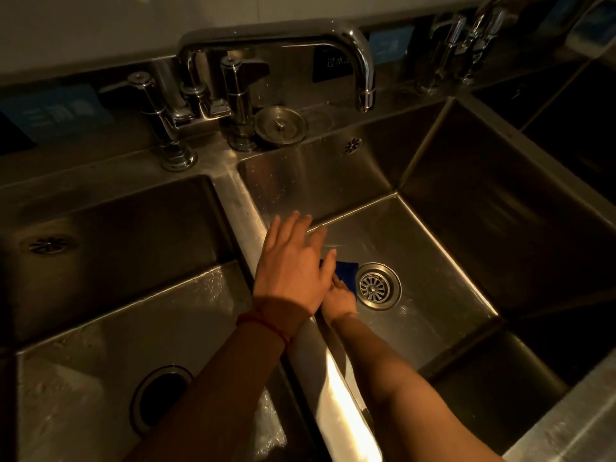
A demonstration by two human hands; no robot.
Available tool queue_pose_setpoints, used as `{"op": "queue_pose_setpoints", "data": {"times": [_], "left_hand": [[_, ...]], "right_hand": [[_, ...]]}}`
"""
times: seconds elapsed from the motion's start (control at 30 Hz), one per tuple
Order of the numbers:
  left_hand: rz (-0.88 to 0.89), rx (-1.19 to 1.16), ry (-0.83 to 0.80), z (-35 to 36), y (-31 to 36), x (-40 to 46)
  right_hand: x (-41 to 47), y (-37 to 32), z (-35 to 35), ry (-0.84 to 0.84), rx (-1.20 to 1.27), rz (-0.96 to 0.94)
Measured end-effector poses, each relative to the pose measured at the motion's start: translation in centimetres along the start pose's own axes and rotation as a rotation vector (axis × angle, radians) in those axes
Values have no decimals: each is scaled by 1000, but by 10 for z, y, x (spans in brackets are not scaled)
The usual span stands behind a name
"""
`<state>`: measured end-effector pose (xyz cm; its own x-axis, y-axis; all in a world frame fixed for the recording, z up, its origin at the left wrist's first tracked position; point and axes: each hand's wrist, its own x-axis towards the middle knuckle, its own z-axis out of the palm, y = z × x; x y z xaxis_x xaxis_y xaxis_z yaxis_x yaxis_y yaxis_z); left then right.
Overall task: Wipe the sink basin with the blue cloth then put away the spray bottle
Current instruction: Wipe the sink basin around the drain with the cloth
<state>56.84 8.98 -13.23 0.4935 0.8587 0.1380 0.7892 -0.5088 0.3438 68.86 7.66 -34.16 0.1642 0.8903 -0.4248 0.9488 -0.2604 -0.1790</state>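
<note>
The blue cloth (pixel 346 273) is seen on the floor of the middle sink basin (pixel 433 261), just beside the round drain strainer (pixel 378 286) and touching its left edge. Only a small dark-blue corner of the cloth is exposed; the rest is hidden under both hands.

The right hand (pixel 338 300) is pressed onto the cloth, but its fingers are largely covered by the other hand, so how far it is closed cannot be told. The left hand (pixel 293 265) is spread flat with fingers extended above the right hand and the steel divider (pixel 246 208); nothing is seen gripped in it. A red band (pixel 263 325) is worn at the left wrist.

A loose drain cover (pixel 281 124) rests on the back ledge beside the faucet (pixel 276 51). The left basin (pixel 116 295) is cut off at the bottom edge, and the right side is too dark to make out. The spray bottle is not seen anywhere.
</note>
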Motion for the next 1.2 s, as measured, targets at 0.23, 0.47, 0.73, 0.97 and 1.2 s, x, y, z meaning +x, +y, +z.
{"op": "queue_pose_setpoints", "data": {"times": [0.23,0.47,0.73,0.97,1.2], "left_hand": [[-9,-2,13,-1,0,-2],[-23,9,3,-1,1,-1],[-18,-13,5,-1,1,0],[-20,-39,9,0,0,1],[-28,-71,32,1,-1,0]], "right_hand": [[2,-13,7,-12,39,110],[9,-18,-3,-1,-7,178],[1,35,0,-16,-140,-222],[6,37,2,-73,-92,-232],[17,35,3,-35,-70,-168]]}}
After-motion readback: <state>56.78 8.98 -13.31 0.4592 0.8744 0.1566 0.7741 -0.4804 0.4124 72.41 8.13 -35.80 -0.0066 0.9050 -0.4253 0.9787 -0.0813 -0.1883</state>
